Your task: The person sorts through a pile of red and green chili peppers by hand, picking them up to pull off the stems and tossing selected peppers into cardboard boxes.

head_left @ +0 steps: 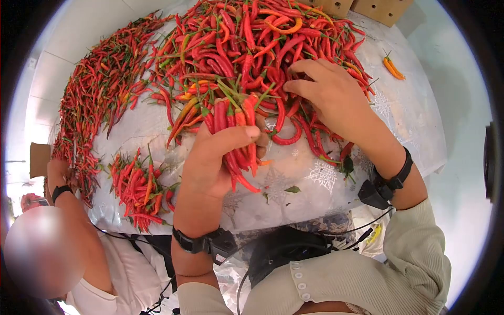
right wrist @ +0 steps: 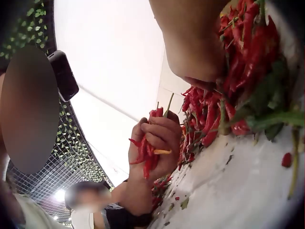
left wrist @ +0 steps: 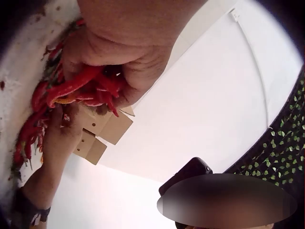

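Note:
My left hand (head_left: 212,152) grips a bunch of red chili peppers (head_left: 244,152) above the front of the table, thumb across them and green stems pointing up and away. In the left wrist view, the red tips of the bunch (left wrist: 78,88) stick out below the palm. My right hand (head_left: 336,97) reaches into the right side of a large heap of chili peppers (head_left: 236,50), with thumb and forefinger spread apart and the other fingertips hidden. Green leaves (right wrist: 271,95) and more peppers lie beside that hand in the right wrist view.
A small pile of chilies (head_left: 136,184) lies left of my left hand; a longer heap (head_left: 100,79) runs along the table's left side. Another person's hand (head_left: 59,173) is at its near end. Two orange chilies (head_left: 392,67) lie at the right. Cardboard boxes (head_left: 380,9) stand at the back.

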